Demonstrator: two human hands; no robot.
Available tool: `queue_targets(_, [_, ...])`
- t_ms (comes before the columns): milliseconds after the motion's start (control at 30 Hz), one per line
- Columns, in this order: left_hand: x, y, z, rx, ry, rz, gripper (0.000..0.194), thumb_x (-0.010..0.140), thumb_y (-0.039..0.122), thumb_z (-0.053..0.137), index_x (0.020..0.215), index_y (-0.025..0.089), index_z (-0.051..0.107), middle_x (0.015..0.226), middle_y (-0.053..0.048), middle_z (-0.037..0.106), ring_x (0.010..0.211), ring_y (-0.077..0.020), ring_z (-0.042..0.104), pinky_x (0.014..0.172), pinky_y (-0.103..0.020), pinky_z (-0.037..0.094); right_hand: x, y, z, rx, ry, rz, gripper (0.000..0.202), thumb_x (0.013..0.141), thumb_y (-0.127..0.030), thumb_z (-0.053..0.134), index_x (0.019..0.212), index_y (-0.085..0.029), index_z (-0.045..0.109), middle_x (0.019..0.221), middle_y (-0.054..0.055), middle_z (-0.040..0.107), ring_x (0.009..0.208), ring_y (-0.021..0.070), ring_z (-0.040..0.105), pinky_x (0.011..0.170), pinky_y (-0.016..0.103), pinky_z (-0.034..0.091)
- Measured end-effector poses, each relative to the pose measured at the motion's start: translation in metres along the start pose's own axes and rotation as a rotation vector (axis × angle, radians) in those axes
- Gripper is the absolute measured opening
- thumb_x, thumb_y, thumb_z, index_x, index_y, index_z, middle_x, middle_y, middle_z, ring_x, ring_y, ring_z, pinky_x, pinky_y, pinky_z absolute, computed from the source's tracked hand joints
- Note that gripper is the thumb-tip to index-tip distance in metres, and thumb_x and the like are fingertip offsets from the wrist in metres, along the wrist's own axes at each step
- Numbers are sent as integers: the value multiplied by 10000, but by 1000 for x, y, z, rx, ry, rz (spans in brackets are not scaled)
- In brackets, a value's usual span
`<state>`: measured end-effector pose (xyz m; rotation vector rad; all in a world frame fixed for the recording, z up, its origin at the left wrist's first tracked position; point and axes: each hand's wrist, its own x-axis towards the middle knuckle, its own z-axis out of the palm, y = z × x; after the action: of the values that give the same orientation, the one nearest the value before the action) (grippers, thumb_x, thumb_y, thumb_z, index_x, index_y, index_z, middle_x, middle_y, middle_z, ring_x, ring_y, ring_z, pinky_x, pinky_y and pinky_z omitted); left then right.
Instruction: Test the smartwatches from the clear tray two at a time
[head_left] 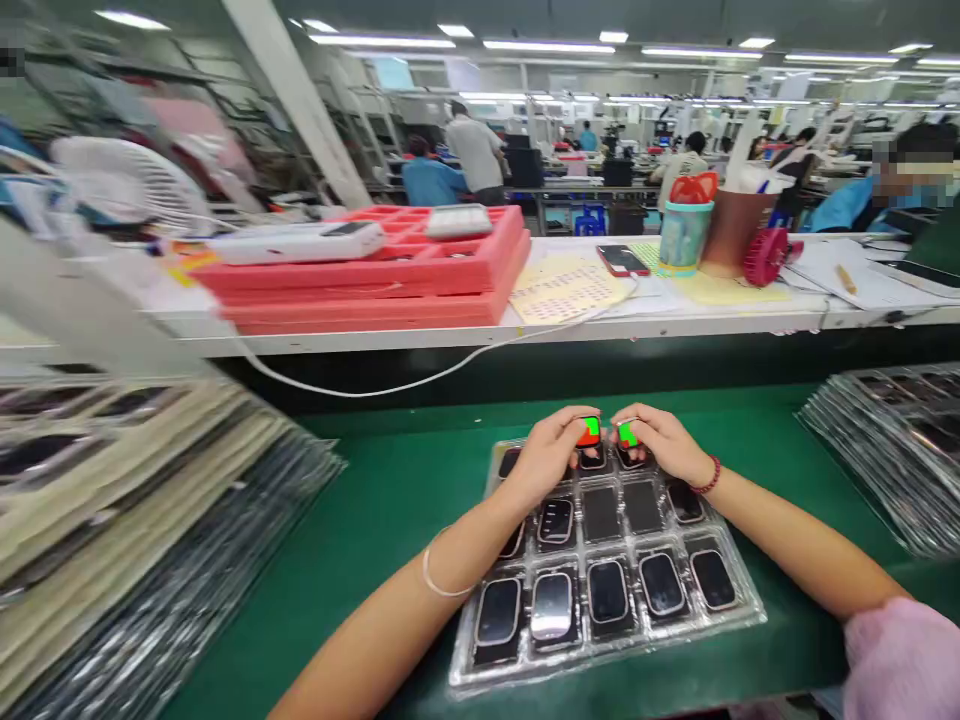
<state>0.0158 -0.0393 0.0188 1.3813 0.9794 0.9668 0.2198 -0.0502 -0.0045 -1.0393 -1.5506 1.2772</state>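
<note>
My left hand (553, 447) is closed around a smartwatch (590, 431) whose lit screen shows green and red. In my right hand (664, 441) is a second smartwatch (628, 433), its screen mostly green, partly covered by my thumb. Both are held close together above the far side of a clear plastic tray (607, 645). Several dark-screened watches sit in the tray's pockets, such as a watch (606, 590) in the front row. Two pockets in the middle row, one of them a bare pocket (643, 505), hold no watch. My hands partly hide the back row.
Stacked trays (135, 540) stand at the left, and another tray stack (892, 450) at the right. Beyond the green mat (360, 520), a white shelf (585, 328) carries red foam trays (375, 290), a phone (622, 260) and a cup (684, 238). A white cable (375, 393) hangs from it.
</note>
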Motion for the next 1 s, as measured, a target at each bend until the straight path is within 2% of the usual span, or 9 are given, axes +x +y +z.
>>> queue_targets(133, [2, -1, 0, -18, -42, -2, 413, 815, 349, 639, 1167, 132, 642, 922, -74, 715, 668, -132, 649, 502, -203, 429, 3, 5, -2, -11, 6, -36, 234, 895, -328, 546, 1090, -211, 605, 897, 20, 670, 615, 106, 618, 563, 243, 534])
queue_targets(300, [0, -1, 1, -16, -69, -14, 449, 787, 236, 642, 1221, 132, 589, 992, -82, 714, 725, -125, 662, 553, -200, 449, 1, 7, -2, -50, 5, -45, 335, 822, -202, 555, 1156, -216, 566, 946, 31, 654, 677, 128, 635, 600, 272, 552])
queue_targets(433, [0, -4, 2, -40, -94, 17, 441, 747, 165, 661, 1182, 143, 593, 976, -65, 711, 752, -123, 663, 677, -239, 516, -2, 4, -2, -95, 0, -78, 391, 782, -191, 587, 1171, -211, 550, 1035, 56, 654, 758, 156, 651, 678, 312, 554])
queue_targets(533, [0, -7, 3, -48, -97, 45, 404, 729, 125, 656, 1130, 139, 612, 945, -50, 700, 741, -112, 650, 754, -267, 534, -3, 3, -3, -142, 23, -102, 369, 795, -227, 610, 1160, -214, 555, 984, 48, 675, 843, 191, 658, 719, 325, 540])
queue_targets(733, [-1, -6, 4, -34, -99, 53, 303, 753, 136, 629, 1056, 133, 612, 887, -48, 689, 693, -106, 615, 697, -258, 523, -5, -2, -2, -225, 39, -105, 255, 828, -312, 610, 1064, -214, 605, 850, 20, 676, 782, 193, 647, 723, 335, 515])
queue_targets(867, [-2, -5, 3, -9, -109, 53, 233, 807, 233, 643, 1017, 133, 625, 868, -48, 684, 650, -97, 596, 681, -256, 507, -6, -6, -2, -253, 39, -93, 166, 846, -310, 587, 969, -207, 629, 778, 14, 671, 718, 179, 619, 688, 319, 492])
queue_targets(1000, [-2, -7, 1, -8, -111, 75, 271, 819, 284, 655, 1045, 138, 622, 889, -57, 687, 701, -116, 611, 705, -264, 505, -7, -8, -1, -233, 42, -102, 126, 855, -312, 581, 904, -204, 622, 727, 12, 664, 678, 172, 601, 664, 312, 476])
